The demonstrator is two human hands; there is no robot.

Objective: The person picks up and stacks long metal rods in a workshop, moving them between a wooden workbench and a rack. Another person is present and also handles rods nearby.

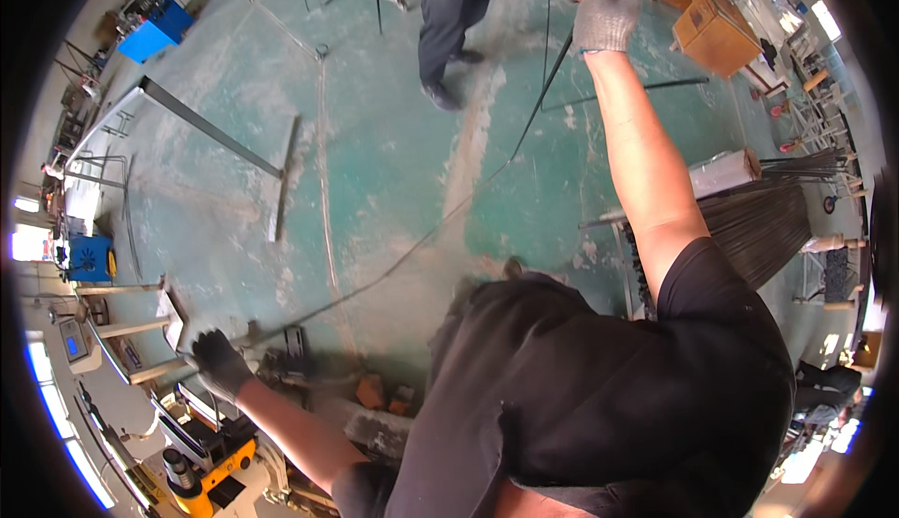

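My right hand (pixel 606 7), in a grey knit glove, is raised far out at the upper right. Its fingers are closed around a long thin dark metal rod (pixel 543 96). From there the rod slants down to the left over the green floor, and a fainter dark line carries on toward my left hand; I cannot tell whether it is all one piece. My left hand (pixel 221 365), in a dark glove, is at the lower left beside a bench-mounted machine (pixel 211 481) with yellow parts. Its fingers look stretched out, with nothing clearly held in them.
A person (pixel 452 31) in dark trousers stands ahead. A metal frame (pixel 211 129) stands on the floor at the left. To my right lies a bundle of dark rods (pixel 758 228), with a wooden desk (pixel 707 17) beyond. A blue box (pixel 156 28) is at the far left.
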